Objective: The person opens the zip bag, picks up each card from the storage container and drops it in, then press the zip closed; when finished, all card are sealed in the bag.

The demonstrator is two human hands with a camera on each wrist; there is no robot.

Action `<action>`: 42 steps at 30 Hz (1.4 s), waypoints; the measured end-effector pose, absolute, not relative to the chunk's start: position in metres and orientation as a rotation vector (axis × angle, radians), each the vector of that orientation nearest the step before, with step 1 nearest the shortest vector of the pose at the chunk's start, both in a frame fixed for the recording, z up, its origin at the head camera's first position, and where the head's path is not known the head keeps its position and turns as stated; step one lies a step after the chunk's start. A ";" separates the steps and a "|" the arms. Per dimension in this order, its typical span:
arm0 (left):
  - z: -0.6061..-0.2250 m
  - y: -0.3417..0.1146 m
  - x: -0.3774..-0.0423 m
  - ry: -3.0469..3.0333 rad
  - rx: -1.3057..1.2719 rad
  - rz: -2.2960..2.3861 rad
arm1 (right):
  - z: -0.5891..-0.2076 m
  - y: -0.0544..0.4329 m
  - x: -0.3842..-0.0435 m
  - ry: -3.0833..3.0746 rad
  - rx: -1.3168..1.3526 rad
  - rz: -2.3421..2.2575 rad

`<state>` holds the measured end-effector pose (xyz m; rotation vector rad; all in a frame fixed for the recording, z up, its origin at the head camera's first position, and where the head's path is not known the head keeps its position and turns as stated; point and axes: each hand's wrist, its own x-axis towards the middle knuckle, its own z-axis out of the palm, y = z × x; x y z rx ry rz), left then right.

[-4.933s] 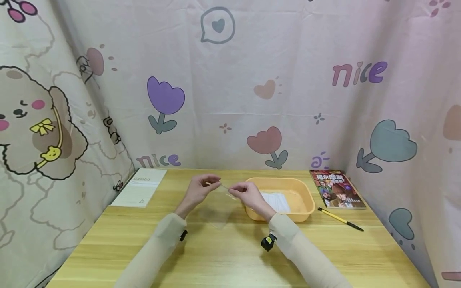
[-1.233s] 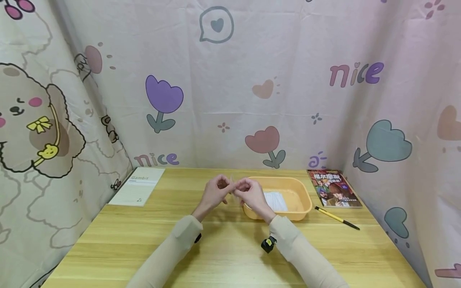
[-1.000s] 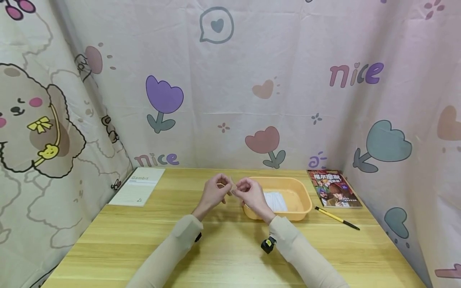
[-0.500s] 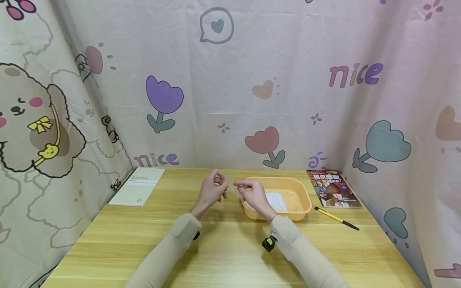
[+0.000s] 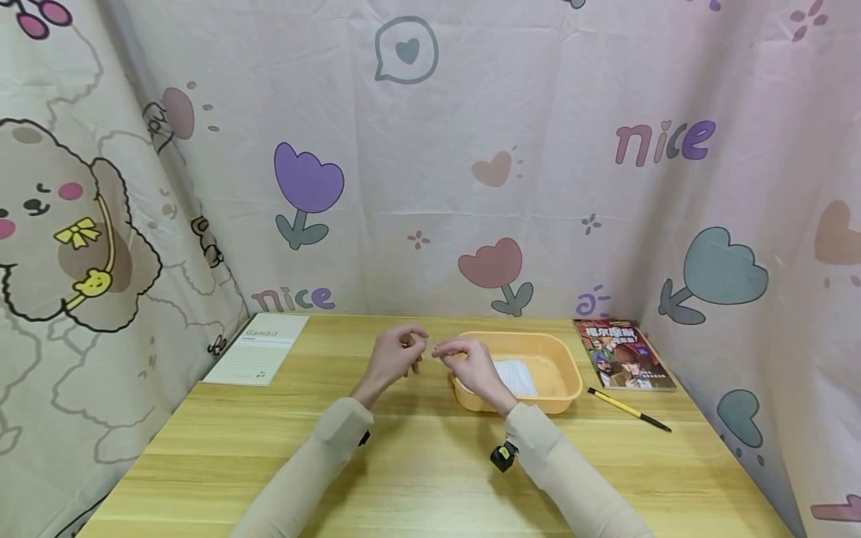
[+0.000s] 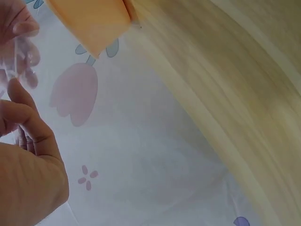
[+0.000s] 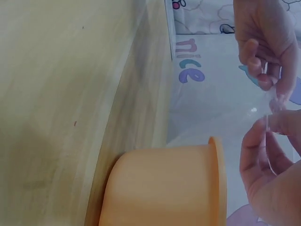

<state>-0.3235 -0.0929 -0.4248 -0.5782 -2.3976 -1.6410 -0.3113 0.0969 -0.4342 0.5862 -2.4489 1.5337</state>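
Note:
Between my two hands is a clear plastic bag (image 7: 237, 114), thin and see-through, hard to make out in the head view. My left hand (image 5: 393, 355) pinches its edge between thumb and forefinger, the other fingers loosely bent. On the right, my right hand (image 5: 474, 370) pinches the same edge close by, fingertips only a small gap from the left ones. In the right wrist view the film spreads from the fingertips toward the wall. Both hands are raised above the table, the right one in front of the left end of a yellow plastic basin (image 5: 561, 396).
White folded material (image 5: 516, 377) lies in the basin. Right of it are a yellow-and-black pen (image 5: 628, 409) and a colourful book (image 5: 625, 355). A pale notebook (image 5: 258, 351) lies at the table's (image 5: 417, 478) back left. A patterned curtain (image 5: 403, 172) hangs behind.
Earlier the hands were wider apart with the bag hanging below them. They came together, then parted slightly. In the last half second the left fingers have shifted on the bag's edge.

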 end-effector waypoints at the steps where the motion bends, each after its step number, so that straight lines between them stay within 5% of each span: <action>1: -0.425 -0.093 -0.324 -2.390 -0.558 -1.669 | -0.434 0.097 -0.311 -2.451 0.579 1.524; 9: -0.420 -0.096 -0.324 -2.318 -0.446 -1.908 | -0.433 0.099 -0.308 -2.466 0.491 1.542; 19: -0.416 -0.101 -0.325 -2.364 -0.752 -1.042 | -0.420 0.102 -0.313 -2.488 0.509 1.411; 36: -0.416 -0.108 -0.320 -2.418 -0.974 -0.912 | -0.419 0.107 -0.316 -2.517 0.514 1.558; 42: -0.416 -0.108 -0.317 -2.480 -0.871 -1.145 | -0.419 0.107 -0.316 -2.509 0.515 1.597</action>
